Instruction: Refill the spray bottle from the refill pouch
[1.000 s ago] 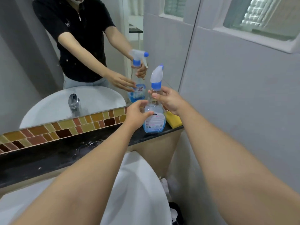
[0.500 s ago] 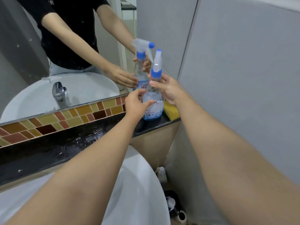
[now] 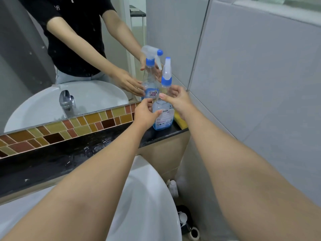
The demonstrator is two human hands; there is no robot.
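**Two Hands at the Bottle**

Both hands were placed at the spray bottle (image 3: 163, 108), which stood upright on the dark shelf (image 3: 86, 153), close beside the wall and in front of the mirror (image 3: 52, 66). The left hand (image 3: 145, 113) was curled round the bottle's wide bottom part. The right hand (image 3: 177, 101) was curled at the thin neck, but a real squeeze could not be told.

The bottle was judged light, as only a little blue liquid was seen inside. Its clear sides were judged smooth and maybe slippery, so the wide part should be held firmly.

No refill pouch was seen. The yellow sponge (image 3: 180, 120) was partly hidden.
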